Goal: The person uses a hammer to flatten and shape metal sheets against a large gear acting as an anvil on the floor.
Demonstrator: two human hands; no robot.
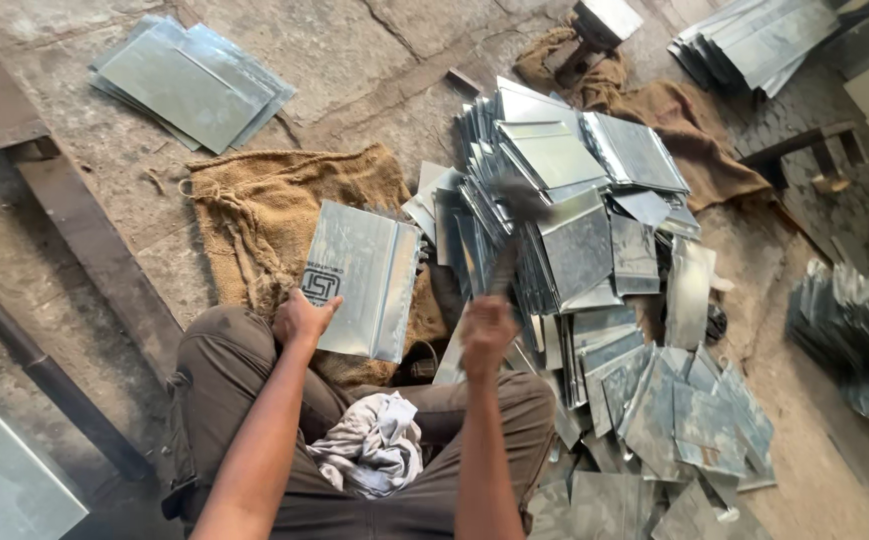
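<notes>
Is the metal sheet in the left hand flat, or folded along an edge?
Folded along one edge: the metal sheet held by the left hand shows a raised, bent strip down its right side.

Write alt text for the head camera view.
Seen from above, a seated person's left hand holds a folded galvanized metal sheet over a burlap sack, while the right hand raises a blurred hammer. A heap of similar sheets lies to the right on the concrete floor.

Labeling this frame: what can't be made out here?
- Head view: hammer head is motion-blurred above the right hand; shape unclear.
- Sheet in left hand: underside hidden; what it rests on is hidden too.
- Cloth on lap: contents hidden by folds.
- Panel bottom left: cut by the edge.
</notes>
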